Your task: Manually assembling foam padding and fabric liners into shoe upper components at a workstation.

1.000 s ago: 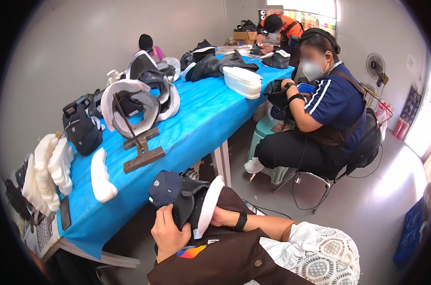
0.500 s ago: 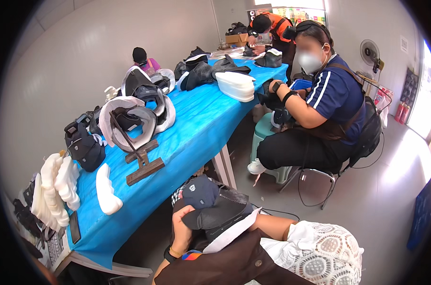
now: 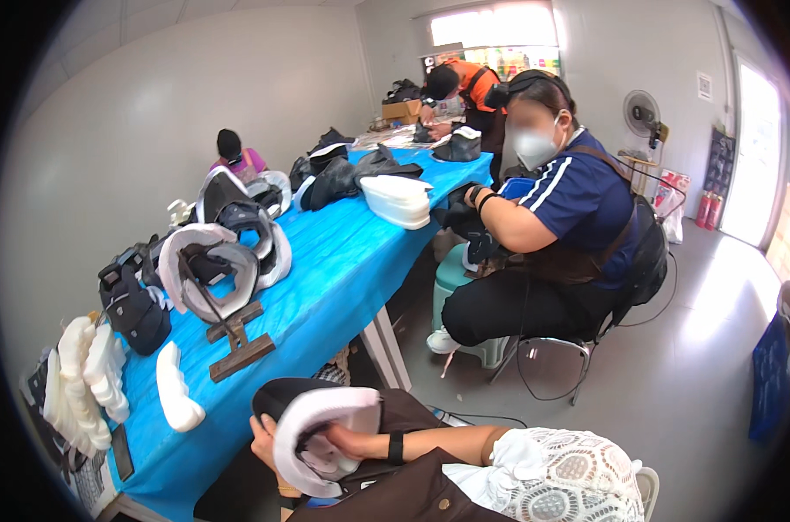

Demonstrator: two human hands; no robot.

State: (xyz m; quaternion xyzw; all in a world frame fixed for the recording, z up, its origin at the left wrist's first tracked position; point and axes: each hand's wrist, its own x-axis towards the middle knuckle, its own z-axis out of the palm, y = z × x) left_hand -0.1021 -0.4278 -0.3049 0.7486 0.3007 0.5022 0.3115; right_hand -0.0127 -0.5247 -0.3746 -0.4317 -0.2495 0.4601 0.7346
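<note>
In my lap at the lower middle, a dark cap (image 3: 281, 397) is tipped so that its hollow inside faces up and right. A thick white padded band (image 3: 297, 435) curves around the opening. My left hand (image 3: 267, 442) grips the cap's left side, fingers wrapped over the edge. My right hand (image 3: 349, 442) reaches into the opening from the right; its fingertips are hidden inside. A black strap (image 3: 396, 448) circles my right wrist. A brown apron (image 3: 412, 491) lies beneath the cap.
A blue-covered table (image 3: 325, 261) runs beside me. It bears caps on a wooden-footed stand (image 3: 242, 355), a dark cap (image 3: 138, 317), white moulded inserts (image 3: 177, 391) and a white stack (image 3: 396, 204). A co-worker (image 3: 578, 200) sits at right; two others (image 3: 473, 83) are farther back.
The cap has turned from its dark outside to its white-banded opening. My right hand has come into sight inside it. The view has shifted, so the table sits farther left and lower.
</note>
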